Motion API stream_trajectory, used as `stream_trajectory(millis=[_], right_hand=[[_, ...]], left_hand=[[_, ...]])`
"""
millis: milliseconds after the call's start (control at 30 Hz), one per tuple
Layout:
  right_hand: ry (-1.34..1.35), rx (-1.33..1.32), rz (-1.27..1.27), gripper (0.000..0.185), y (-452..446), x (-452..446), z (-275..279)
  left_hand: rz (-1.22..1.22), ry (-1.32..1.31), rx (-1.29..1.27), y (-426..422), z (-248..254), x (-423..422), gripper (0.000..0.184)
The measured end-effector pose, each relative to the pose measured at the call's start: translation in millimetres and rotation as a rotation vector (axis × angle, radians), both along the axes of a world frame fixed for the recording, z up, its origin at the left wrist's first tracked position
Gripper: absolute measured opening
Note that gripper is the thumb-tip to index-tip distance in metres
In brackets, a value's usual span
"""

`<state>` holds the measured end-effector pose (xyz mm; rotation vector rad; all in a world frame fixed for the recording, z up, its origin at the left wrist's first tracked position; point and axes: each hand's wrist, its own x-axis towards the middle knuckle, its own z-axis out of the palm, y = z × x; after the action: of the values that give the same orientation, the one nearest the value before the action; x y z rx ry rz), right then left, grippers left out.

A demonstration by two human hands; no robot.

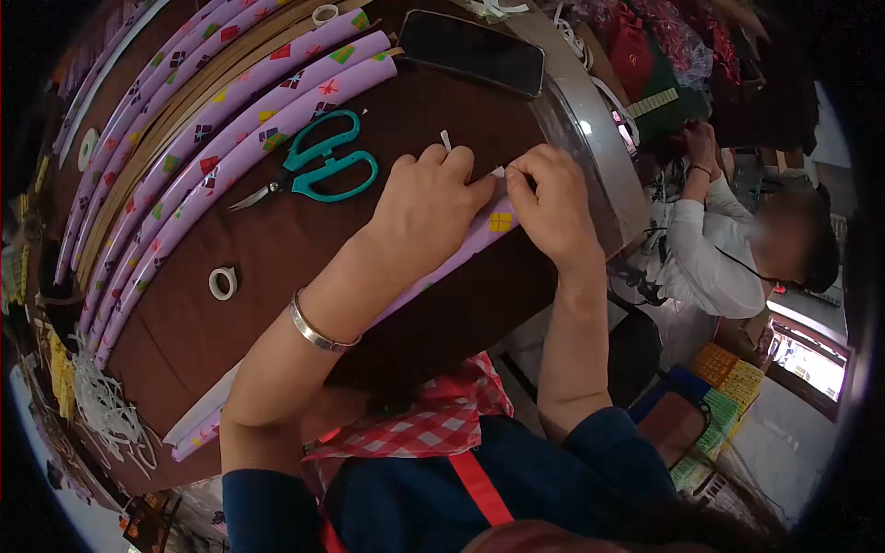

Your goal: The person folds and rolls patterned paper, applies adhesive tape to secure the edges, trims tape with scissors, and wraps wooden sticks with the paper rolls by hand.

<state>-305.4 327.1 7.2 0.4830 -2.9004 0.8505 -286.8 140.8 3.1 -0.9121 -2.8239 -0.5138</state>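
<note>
Purple wrapping paper [481, 230] with a gift-box print lies rolled up in front of me, running down to the lower left under my left forearm. My left hand [429, 203], below a silver bangle, is closed on the roll near its upper end. A thin white strip [446, 140] sticks up beside its fingers. My right hand [553, 203] pinches the very end of the same roll, thumb against fingers. A small white bit shows between the two hands. Scissors [332, 157] with teal handles lie slightly apart, left of my left hand.
Several finished-looking purple rolls [249, 138] line the table's left side. A tape roll [222, 283] lies on the brown cloth, with a phone [472, 51] at the back. White paper strips [106, 405] heap at the left edge. A person in white [714, 244] sits at right.
</note>
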Motion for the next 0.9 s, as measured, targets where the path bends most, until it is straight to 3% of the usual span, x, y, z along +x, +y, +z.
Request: stream_trajectory(millis=[733,900], right_hand=[[0.092,-0.081,0.042,0.006,10.0,4.9,1.6],[0.002,-0.308,-0.043,0.005,8.2,6.1,6.2]], left_hand=[[0.025,0.012,0.1,-1.0,-0.5,1.3,0.028],[0.018,0.012,0.119,-0.7,1.2,0.9,0.027]])
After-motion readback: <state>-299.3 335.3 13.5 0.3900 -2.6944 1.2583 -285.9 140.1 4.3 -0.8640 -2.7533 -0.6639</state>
